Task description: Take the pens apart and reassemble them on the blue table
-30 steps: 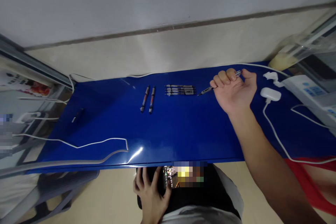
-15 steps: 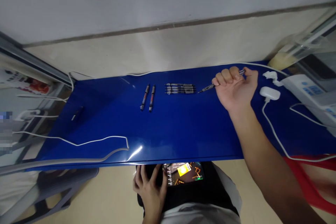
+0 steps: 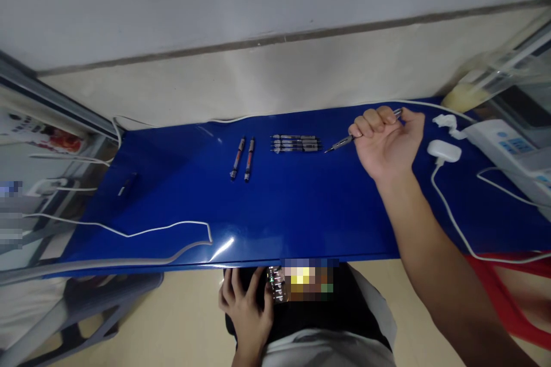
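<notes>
My right hand [image 3: 385, 143] rests over the far side of a glossy blue tabletop [image 3: 284, 206], fingers curled around a slim grey pen [image 3: 340, 143] whose tip points left. Just left of that tip lies a neat row of several dark pens [image 3: 295, 144]. Further left, two red-banded pens [image 3: 241, 158] lie side by side, nearly upright in view. Below the table's near edge, my left hand [image 3: 245, 309] grips a black phone [image 3: 275, 284], and a pixelated patch covers most of its screen.
A white round charger [image 3: 443, 152] and a white plug [image 3: 445, 121] sit right of my hand, beside a white device with blue keys [image 3: 503, 149]. White cables run along the table. A dark pen [image 3: 127, 184] lies at the left end. A wall stands behind.
My right hand and its pen have shifted slightly up and to the right. The view has drifted a little. My left hand and the phone stay nearly in place.
</notes>
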The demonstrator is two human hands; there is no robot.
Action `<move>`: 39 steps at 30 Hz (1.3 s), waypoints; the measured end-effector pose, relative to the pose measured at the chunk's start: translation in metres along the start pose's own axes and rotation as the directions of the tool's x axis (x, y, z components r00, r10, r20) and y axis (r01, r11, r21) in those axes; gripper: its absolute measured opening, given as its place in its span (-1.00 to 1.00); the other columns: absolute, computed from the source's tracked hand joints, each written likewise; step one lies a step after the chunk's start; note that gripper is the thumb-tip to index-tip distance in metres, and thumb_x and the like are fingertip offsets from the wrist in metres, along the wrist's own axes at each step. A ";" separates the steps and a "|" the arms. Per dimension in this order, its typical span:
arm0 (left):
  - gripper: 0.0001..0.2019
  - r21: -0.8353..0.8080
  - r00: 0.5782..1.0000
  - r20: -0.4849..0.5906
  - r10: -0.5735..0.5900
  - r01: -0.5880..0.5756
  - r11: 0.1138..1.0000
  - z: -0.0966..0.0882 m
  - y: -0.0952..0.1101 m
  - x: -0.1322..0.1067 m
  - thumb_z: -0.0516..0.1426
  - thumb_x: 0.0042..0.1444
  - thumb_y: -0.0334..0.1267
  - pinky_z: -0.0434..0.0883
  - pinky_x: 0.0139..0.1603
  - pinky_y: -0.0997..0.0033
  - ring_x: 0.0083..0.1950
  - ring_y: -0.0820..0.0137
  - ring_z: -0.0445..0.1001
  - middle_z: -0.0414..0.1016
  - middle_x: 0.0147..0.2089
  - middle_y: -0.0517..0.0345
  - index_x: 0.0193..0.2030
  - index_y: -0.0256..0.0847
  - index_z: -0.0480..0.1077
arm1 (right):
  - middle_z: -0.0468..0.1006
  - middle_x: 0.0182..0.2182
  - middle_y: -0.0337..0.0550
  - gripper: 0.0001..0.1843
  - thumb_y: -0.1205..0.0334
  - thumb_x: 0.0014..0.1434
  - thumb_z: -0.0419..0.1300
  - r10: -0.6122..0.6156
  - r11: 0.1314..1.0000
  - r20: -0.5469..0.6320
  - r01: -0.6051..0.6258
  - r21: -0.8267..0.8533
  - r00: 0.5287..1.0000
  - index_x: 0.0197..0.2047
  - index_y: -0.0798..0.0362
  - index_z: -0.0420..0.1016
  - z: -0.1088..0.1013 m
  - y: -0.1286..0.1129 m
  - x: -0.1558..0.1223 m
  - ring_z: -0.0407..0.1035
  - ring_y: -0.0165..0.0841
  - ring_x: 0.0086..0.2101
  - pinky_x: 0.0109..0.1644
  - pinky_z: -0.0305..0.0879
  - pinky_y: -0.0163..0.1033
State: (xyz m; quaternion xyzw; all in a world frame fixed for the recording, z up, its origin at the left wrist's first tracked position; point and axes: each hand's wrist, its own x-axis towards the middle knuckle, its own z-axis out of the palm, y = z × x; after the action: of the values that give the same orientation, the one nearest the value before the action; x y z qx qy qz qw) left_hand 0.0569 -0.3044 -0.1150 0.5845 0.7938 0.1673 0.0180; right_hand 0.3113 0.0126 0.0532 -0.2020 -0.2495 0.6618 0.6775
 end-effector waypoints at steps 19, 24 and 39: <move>-0.62 -0.020 0.993 0.026 0.112 -0.112 0.994 -0.005 -0.006 -0.003 0.07 0.21 -0.16 0.06 0.31 -0.23 0.44 -0.10 0.01 -0.01 0.46 -0.07 0.11 -0.06 0.53 | 0.01 -0.64 -0.31 -0.49 -0.01 0.27 0.09 0.012 1.000 -0.020 -0.012 0.009 1.000 -0.52 -0.01 -0.14 -0.003 0.002 0.002 0.03 -0.39 -0.60 -0.45 0.23 -0.18; -0.58 -0.028 0.985 0.062 0.160 -0.159 0.987 -0.010 -0.007 -0.003 0.10 0.19 -0.15 0.06 0.32 -0.25 0.49 -0.13 -0.09 -0.05 0.49 -0.01 0.18 -0.01 0.49 | 0.01 -0.64 -0.31 -0.48 0.01 0.25 0.09 0.014 0.999 -0.002 -0.014 0.050 1.000 -0.52 -0.01 -0.16 -0.004 0.003 0.004 0.03 -0.39 -0.61 -0.45 0.21 -0.18; -0.73 0.010 0.997 -0.050 0.052 -0.052 0.999 0.002 -0.002 -0.003 0.16 0.20 -0.17 0.09 0.33 -0.18 0.43 -0.06 0.08 0.16 0.39 -0.05 -0.01 -0.03 0.59 | 0.01 -0.64 -0.30 -0.47 -0.04 0.24 0.10 0.024 0.997 0.014 -0.025 0.067 1.000 -0.53 -0.01 -0.15 -0.008 0.001 0.004 0.02 -0.38 -0.61 -0.45 0.20 -0.17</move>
State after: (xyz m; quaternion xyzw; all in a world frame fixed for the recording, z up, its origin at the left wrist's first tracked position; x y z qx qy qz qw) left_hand 0.0566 -0.3070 -0.1181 0.6007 0.7792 0.1789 -0.0089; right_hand 0.3157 0.0171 0.0465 -0.1778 -0.2289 0.6792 0.6742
